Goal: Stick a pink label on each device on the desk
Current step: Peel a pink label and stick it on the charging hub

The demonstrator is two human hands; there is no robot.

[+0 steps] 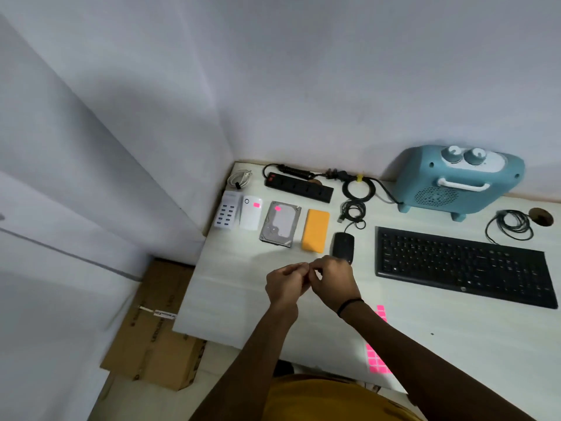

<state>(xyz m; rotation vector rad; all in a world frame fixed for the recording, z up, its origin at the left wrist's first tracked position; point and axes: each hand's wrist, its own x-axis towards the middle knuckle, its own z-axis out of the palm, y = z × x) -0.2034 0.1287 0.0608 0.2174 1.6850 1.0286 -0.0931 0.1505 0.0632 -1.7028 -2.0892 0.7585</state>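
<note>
Both hands met over the desk (243, 299) near its front-left part: our left hand (285, 285) & right hand (332, 281) had fingertips pinched together, probably around a label, too small to see. Pink label sheet (376, 358) lay at the front edge, under the right forearm. Power bank (251, 212) & hard drive (280, 223) already wore pink. Orange device (315, 230), unlabelled, lay just beyond the hands, long axis running front-to-back; right hand was nearer, w/ the mouse (343, 246) beside it.

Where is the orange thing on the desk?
In the head view, the orange device lies flat on the desk, between the hard drive on its left and the black mouse on its right, just beyond the hands.
</note>
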